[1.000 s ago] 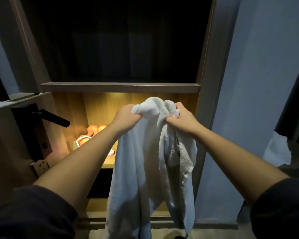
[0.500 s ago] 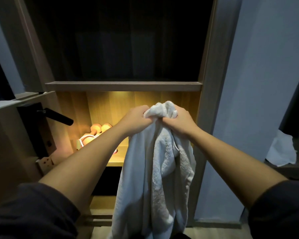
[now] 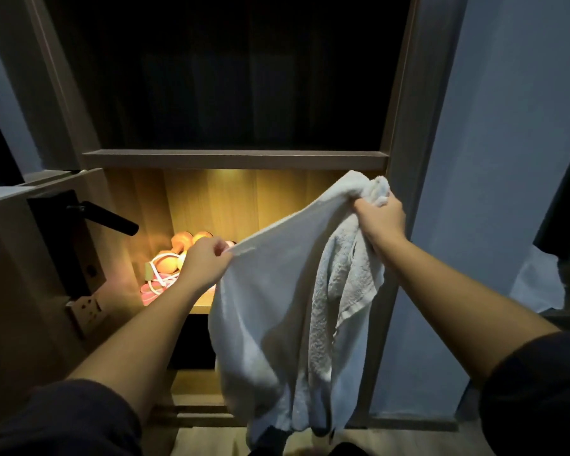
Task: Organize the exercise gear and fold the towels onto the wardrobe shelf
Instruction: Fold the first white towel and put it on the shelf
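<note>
Now the fingers (image 3: 218, 251) of the left hand (image 3: 204, 261) pinch the top hem of the white towel (image 3: 277, 307), thumb against curled fingertips. The right hand (image 3: 380, 220) is clenched round a bunched wad of the same edge, higher and further right.

A moment ago both fists met in the middle with the cloth gathered between them. Since then the left hand has slid down and left along the hem and the right has drawn up and right. The edge now runs taut on a slant from one hand to the other. Below that line the towel hangs in loose, twisted folds in front of the wardrobe, clear of any shelf, its lower end near the floor.

By my reading this is the opening-out before the first fold. The towel is spread but not yet square, since the right corner is still balled up rather than held by its tip.

Beyond the left hand, the lit wardrobe shelf (image 3: 199, 309) holds orange dumbbells (image 3: 181, 240) and a pale cord (image 3: 158, 279) at its left end. The right part of the shelf is hidden behind the cloth. A second pale cloth (image 3: 537, 284) lies far right, likely still to be folded.
</note>
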